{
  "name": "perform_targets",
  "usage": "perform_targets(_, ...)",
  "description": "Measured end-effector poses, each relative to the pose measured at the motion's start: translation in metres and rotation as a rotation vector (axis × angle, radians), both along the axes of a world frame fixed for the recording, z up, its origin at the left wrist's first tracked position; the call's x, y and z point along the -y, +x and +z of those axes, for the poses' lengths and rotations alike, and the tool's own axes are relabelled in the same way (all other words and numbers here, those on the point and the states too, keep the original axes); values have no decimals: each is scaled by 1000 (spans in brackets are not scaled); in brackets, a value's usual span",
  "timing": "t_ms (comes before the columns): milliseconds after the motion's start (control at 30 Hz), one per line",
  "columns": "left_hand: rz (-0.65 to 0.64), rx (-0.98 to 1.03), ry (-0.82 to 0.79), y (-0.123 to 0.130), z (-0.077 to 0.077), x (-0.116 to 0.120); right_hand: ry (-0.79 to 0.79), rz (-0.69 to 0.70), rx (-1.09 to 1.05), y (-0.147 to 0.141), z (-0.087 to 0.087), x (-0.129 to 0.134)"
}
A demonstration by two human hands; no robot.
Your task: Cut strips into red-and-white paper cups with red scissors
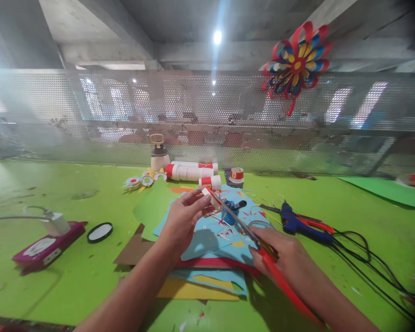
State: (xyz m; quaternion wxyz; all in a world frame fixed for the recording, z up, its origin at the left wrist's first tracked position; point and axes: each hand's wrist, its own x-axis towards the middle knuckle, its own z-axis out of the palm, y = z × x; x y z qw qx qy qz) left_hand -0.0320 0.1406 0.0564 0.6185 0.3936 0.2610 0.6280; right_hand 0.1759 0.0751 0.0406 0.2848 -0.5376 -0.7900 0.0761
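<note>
Pinched in the fingers of my left hand (185,214) is a small white and red paper piece (210,196). My right hand (285,251) grips a pair of scissors (244,227) with red handles. The blades reach up and left to the paper piece; whether they touch it I cannot tell. Below both hands lie light blue paper sheets (207,249) strewn with small red, white and yellow scraps. A blue container (230,214) with a dark, pen-like object leaning in it stands behind the blades.
Paper cups (193,172) lie stacked at the back, near a sprayer bottle (159,159). To the right are a blue glue gun (300,226) and black cables (366,260). A purple power strip (50,246) and round black-rimmed disc (100,232) lie left. A paper flower (299,64) hangs above.
</note>
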Motion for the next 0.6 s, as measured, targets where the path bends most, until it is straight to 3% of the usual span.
perform_targets(600,-17,-16,44,3,0,1,-3,-46,11,-1,-4,0)
